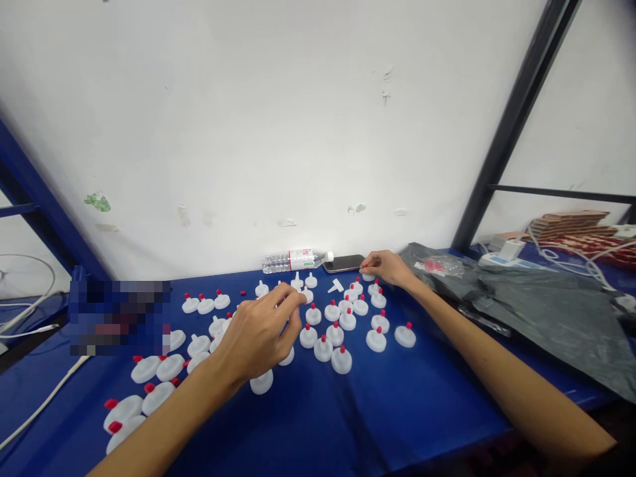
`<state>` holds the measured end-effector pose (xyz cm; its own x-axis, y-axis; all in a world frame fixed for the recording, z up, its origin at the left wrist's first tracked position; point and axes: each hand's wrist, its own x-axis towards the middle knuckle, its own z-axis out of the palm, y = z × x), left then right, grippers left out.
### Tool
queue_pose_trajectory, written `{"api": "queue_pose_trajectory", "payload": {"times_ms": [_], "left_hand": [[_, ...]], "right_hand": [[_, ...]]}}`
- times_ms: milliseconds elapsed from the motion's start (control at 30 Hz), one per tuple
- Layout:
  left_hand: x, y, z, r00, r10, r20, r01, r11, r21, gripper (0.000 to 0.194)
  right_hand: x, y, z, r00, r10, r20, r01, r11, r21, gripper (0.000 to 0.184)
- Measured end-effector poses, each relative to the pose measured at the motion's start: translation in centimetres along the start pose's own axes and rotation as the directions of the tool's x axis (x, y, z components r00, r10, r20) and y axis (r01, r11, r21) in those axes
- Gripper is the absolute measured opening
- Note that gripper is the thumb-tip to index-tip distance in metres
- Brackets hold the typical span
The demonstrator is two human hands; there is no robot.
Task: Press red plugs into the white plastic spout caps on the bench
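Note:
Many white translucent nozzle lids [341,360] stand on the blue tabletop [308,424], most with small red tip caps. My left hand [263,328] is among them, thumb and forefinger pinched together at the spout of a white nozzle lid [307,296] that has no red tip. Several lids behind and under this hand are partly hidden. At the back right, my right hand [386,266] closes its fingertips on the red tip cap [366,268] of another lid [368,277]. A bare-spouted lid [262,289] stands near the back, and a loose red cap [243,293] lies left of it.
A clear water bottle [298,260] and a dark phone [344,264] lie along the wall. Grey plastic bags [546,305] cover the right side, near a white power strip [511,262]. White cables [44,411] run at the left. Metal frame posts [507,132] rise on both sides.

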<state>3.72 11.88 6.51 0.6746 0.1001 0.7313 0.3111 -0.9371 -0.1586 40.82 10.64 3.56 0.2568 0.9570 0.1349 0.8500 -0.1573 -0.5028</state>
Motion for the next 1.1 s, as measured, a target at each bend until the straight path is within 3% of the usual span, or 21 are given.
{"api": "queue_pose_trajectory", "payload": {"times_ms": [267, 500, 600, 733, 800, 900, 1100], "left_hand": [[-0.1, 0.0, 0.1, 1.0, 0.001, 0.01, -0.001, 1.0, 0.009, 0.022], [0.0, -0.3, 0.1, 0.981, -0.102, 0.165, 0.082, 0.989, 0.124, 0.026], [0.3, -1.0, -0.1, 0.929, -0.214, 0.302, 0.148, 0.963, 0.226, 0.026], [0.4, -2.6, -0.4, 0.802, -0.317, 0.507, 0.179, 0.936, 0.303, 0.014], [0.3, -3.3, -0.6, 0.734, -0.351, 0.582, 0.195, 0.929, 0.314, 0.009], [0.5, -3.6, -1.1, 0.657, -0.389, 0.646, 0.227, 0.919, 0.322, 0.017], [1.5, -3.4, -2.3, 0.605, -0.46, 0.65, 0.288, 0.887, 0.36, 0.022]], "right_hand": [[0.1, 0.0, -0.5, 1.0, 0.01, 0.017, -0.01, 0.999, -0.039, 0.029], [-1.1, -2.8, -1.2, 0.976, -0.114, -0.184, 0.089, 0.987, -0.136, 0.028], [-2.2, -5.3, -0.4, 0.948, -0.282, -0.149, 0.257, 0.951, -0.169, 0.027], [-3.0, -7.4, 0.9, 0.888, -0.458, -0.026, 0.447, 0.876, -0.184, 0.028], [-3.0, -7.6, 1.4, 0.876, -0.482, 0.006, 0.474, 0.858, -0.198, 0.028], [-2.8, -7.2, 1.6, 0.877, -0.48, 0.033, 0.474, 0.851, -0.226, 0.027], [-2.7, -6.9, 1.8, 0.887, -0.456, 0.077, 0.459, 0.85, -0.259, 0.023]]}}
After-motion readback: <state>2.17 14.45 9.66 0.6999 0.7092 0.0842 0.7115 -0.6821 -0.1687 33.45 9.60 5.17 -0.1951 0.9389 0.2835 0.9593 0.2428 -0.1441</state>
